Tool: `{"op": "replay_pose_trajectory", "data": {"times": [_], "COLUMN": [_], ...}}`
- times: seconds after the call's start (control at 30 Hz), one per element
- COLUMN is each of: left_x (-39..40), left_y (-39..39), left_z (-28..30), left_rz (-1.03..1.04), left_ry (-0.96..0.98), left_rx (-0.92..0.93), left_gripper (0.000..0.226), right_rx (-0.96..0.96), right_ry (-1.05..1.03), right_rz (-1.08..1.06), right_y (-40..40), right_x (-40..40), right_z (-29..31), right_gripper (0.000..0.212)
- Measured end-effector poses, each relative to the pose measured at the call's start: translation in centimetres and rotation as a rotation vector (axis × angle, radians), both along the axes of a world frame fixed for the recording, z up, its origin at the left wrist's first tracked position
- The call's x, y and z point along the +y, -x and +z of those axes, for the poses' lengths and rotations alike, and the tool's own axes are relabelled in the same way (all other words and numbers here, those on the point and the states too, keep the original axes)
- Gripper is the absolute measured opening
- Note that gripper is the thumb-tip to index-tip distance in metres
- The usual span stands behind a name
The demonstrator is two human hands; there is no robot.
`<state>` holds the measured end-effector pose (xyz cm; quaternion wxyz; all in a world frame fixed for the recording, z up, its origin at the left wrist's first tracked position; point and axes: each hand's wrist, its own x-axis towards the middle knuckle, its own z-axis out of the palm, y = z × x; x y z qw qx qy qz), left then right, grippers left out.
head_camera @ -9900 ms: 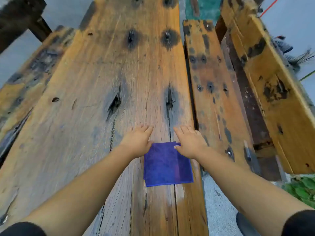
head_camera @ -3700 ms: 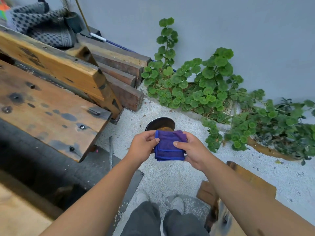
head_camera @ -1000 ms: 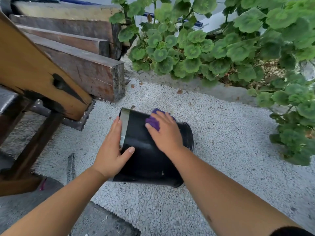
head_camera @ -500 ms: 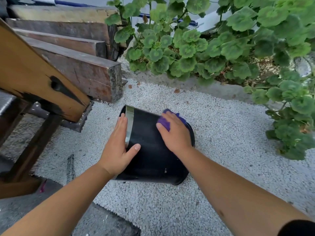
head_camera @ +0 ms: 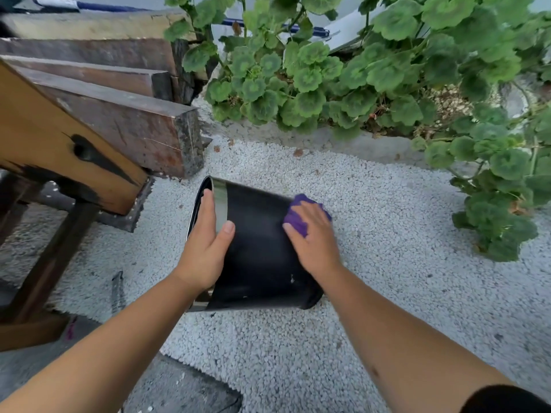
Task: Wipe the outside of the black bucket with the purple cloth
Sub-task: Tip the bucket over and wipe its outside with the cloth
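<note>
Black and glossy, the bucket (head_camera: 262, 248) lies tipped on its side on the pale gravel (head_camera: 387, 248), its open mouth with a silvery band turned toward the wooden bench (head_camera: 59, 144) on the left and its base pointing right. The left hand (head_camera: 205, 245) steadies it near the rim: straight fingers lie flat along the band and the thumb spreads onto the black wall, nothing curled. The right hand (head_camera: 313, 236) presses the purple cloth (head_camera: 298, 214) against the upper wall close to the base, fingers laid flat over the bunched fabric (only a crumpled edge peeks out beyond the fingertips). Stacked dark timbers (head_camera: 119, 114) sit behind the bench, and round-leaved green plants (head_camera: 357, 70) crowd the far edge of the gravel.
</note>
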<state>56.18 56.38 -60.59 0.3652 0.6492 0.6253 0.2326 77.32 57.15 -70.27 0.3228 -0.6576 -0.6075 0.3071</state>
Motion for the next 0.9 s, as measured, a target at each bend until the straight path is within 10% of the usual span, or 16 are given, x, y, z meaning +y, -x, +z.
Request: {"op": "replay_pose_trajectory", "data": {"times": [0.4,0.57,0.9], "left_x": [0.8,1.7,1.6], "left_y": [-1.0,-1.1,1.0], "left_z": [0.4,0.3,-0.3], "left_rz": [-0.137,0.037,0.092], "left_ry": [-0.162,-0.049,-0.025], "left_rx": [-0.005,-0.369,-0.078], "left_gripper": [0.098,0.116,0.089], "right_rx": [0.113,0.235,0.002], "right_ry": [-0.008,-0.267,0.035], "right_rz": [-0.033,0.139,-0.039], "right_y": [2.6,10.8,1.4], "right_x": [0.8,1.3,1.5], "right_z": [1.9,6.6,-1.4], "right_gripper": [0.050,0.042,0.066]}}
